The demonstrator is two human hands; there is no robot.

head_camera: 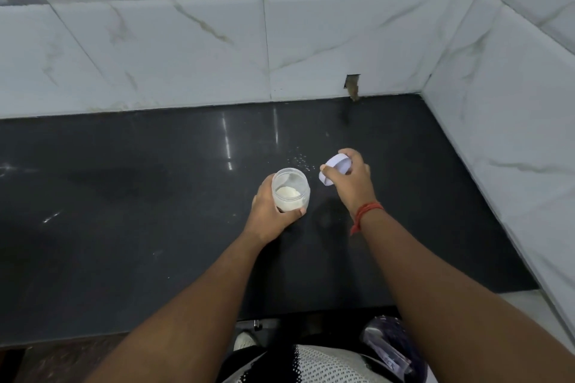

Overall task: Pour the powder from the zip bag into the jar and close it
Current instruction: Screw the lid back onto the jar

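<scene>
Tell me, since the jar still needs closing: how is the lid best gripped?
By its rim, fingers and thumb on opposite edges, from above, as the right hand holds the lid now. It is a shallow round cap, so that grip suits twisting it onto the open jar that the left hand steadies.

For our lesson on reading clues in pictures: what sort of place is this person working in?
Probably a home kitchen: a dark polished stone counter set in a corner of marble-look wall tiles, with a clear jar of white powder being handled on it.
</scene>
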